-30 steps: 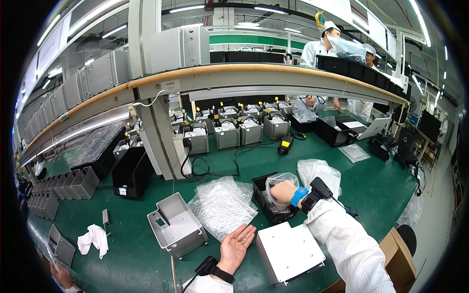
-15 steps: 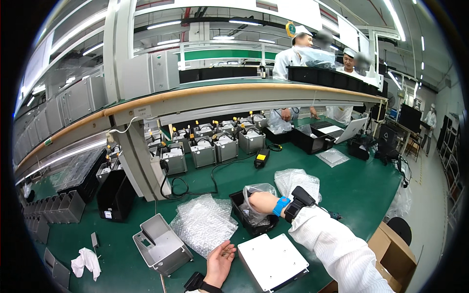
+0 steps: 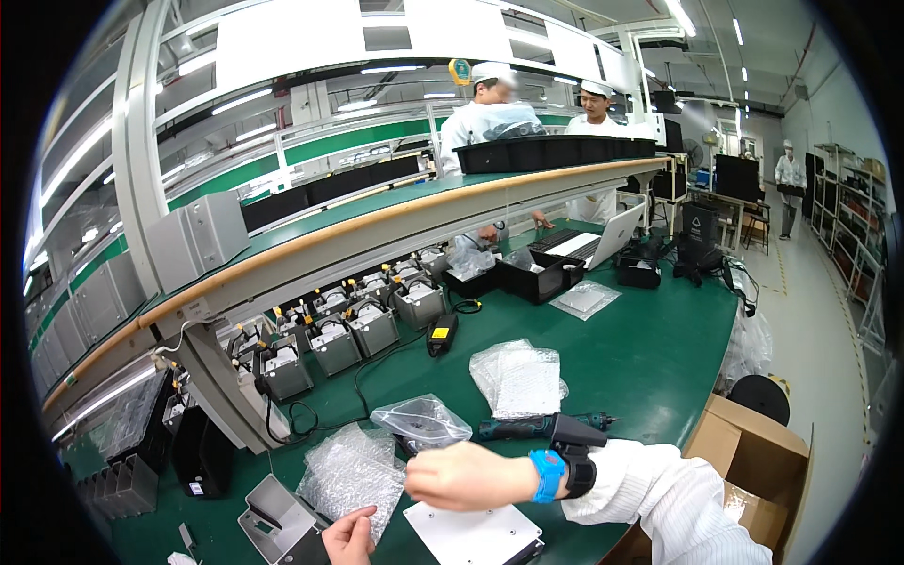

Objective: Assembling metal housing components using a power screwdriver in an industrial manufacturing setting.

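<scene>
Right hand point(image 3: 459, 475), fingers curled (on what, if anything, I cannot tell), is now out of the clear bag point(image 3: 426, 420) at its eleven o'clock and near the white plate point(image 3: 471, 537) at six, so my reach inside looks finished.

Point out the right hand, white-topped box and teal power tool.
Right hand point(image 3: 461, 476): head view, back of the hand.
White-topped box point(image 3: 476, 537): head view, top face.
Teal power tool point(image 3: 518, 429): head view, its body.

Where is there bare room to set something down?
Widest: green tabletop between the far bubble wrap, power screwdriver and its right edge. Smaller: between the black adapter and zip bag. Crowded: around left hand and right hand, by grey housing and white panel.
</scene>
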### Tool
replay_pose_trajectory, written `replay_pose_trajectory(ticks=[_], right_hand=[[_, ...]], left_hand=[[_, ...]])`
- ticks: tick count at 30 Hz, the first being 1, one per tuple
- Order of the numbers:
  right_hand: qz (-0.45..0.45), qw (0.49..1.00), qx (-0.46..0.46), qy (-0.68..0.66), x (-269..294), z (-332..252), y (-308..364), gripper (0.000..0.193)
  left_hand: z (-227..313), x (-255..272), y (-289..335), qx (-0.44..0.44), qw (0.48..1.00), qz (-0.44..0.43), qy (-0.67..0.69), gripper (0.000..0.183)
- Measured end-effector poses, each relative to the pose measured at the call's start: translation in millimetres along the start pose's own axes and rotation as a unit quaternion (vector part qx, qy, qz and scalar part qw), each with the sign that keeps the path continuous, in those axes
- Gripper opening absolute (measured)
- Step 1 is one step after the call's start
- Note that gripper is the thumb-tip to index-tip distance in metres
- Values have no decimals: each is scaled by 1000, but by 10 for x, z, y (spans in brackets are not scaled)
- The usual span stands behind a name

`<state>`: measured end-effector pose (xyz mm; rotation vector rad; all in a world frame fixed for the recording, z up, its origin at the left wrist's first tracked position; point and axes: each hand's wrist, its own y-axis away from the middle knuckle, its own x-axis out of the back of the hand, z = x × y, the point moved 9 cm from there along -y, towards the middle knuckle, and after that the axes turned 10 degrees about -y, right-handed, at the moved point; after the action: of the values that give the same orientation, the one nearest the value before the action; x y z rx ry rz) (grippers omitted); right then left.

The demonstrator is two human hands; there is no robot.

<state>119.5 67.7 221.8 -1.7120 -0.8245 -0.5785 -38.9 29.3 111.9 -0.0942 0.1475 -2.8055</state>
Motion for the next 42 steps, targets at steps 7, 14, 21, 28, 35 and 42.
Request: replay_pose_trajectory(ticks=[7,14,21,28,35,42], right_hand=[[9,998,64,6,-64,-439,330,20],[35,992,78,96,135,-485,590,27],[5,993,40,107,163,-421,758,28],[87,993,-54,-50,296,-68,821,23],[-116,862,-440,221,444,1881,2061,63],[-138,883,-429,135,205,2201,2483,52]], left_hand=[[833,-674,346,-129,960,-131,-210,16],[835,-1002,309,-89,949,-195,-233,14],[851,-1217,238,-111,920,-254,-276,14],[539,-1231,125,-56,914,-324,-238,9],[534,-1034,-70,-36,963,-231,-131,11],[529,-1023,-180,-26,978,-192,-80,12]])
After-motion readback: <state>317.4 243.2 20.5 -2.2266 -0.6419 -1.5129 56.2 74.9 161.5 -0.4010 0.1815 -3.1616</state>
